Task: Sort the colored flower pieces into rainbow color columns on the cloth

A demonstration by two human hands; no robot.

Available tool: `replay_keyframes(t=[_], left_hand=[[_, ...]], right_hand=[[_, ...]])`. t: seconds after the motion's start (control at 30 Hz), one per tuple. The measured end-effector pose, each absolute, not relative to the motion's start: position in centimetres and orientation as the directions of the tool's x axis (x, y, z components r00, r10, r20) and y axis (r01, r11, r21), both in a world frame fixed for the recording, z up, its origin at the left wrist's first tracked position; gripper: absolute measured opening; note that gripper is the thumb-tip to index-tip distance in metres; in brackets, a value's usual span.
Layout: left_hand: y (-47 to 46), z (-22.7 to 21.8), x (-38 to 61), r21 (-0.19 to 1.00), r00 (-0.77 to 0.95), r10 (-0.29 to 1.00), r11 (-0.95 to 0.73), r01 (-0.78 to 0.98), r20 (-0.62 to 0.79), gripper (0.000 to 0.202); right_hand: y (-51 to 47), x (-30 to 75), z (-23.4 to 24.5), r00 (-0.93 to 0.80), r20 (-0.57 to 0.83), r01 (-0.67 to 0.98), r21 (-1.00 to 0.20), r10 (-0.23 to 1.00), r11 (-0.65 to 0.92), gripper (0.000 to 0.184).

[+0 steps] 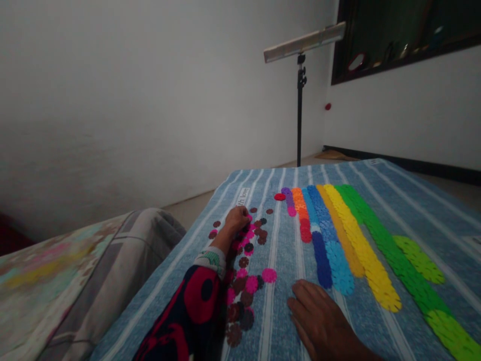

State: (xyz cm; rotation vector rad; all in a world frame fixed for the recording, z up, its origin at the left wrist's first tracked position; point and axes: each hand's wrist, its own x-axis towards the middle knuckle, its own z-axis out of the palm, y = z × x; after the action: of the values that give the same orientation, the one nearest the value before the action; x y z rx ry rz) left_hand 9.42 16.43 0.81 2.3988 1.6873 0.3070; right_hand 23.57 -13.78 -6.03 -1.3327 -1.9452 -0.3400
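My left hand (pixel 237 219) reaches to the far end of a loose scatter of notched plastic discs, its fingers curled down by a pink disc (pixel 249 218). Whether anything is pinched there is hidden. Brown discs (pixel 233 334), black discs (pixel 247 319) and more pink ones, like the pink disc (pixel 269 275), lie along my left sleeve. Palm down on the cloth, my right hand (pixel 319 318) rests with its fingers stretched out and nothing visible in them. Beyond it, overlapping discs form colour rows, among them a yellow row (pixel 363 240) and a green row (pixel 391 250).
A blue striped cloth (pixel 263 190) covers the table. Separate from the rows lie a red disc (pixel 280 197) and a lime-green group (pixel 419 258). On the left is a patterned fabric surface (pixel 86 286). A lamp stand (pixel 299 110) rises behind the table near the walls.
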Motion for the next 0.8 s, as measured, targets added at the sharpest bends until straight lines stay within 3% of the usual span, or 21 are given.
replay_keyframes(t=[0.27,0.57,0.8], left_hand=[[15.6,0.9,10.2,0.310,0.277,0.945,-0.319,0.896,0.173,0.009],[12.9,0.1,18.0,0.546,0.469,0.862,-0.491,0.679,0.193,0.004],[12.8,-0.5,22.3,0.552,0.530,0.831,-0.525,0.648,0.169,0.006]], right_hand=[[-13.6,23.5,-6.1,-0.186,0.698,0.888,-0.182,0.692,0.423,0.020],[-13.4,23.5,-6.9,-0.197,0.715,0.903,-0.135,0.671,0.409,0.018],[-13.1,23.5,-7.4,-0.226,0.707,0.904,-0.103,0.670,0.414,0.012]])
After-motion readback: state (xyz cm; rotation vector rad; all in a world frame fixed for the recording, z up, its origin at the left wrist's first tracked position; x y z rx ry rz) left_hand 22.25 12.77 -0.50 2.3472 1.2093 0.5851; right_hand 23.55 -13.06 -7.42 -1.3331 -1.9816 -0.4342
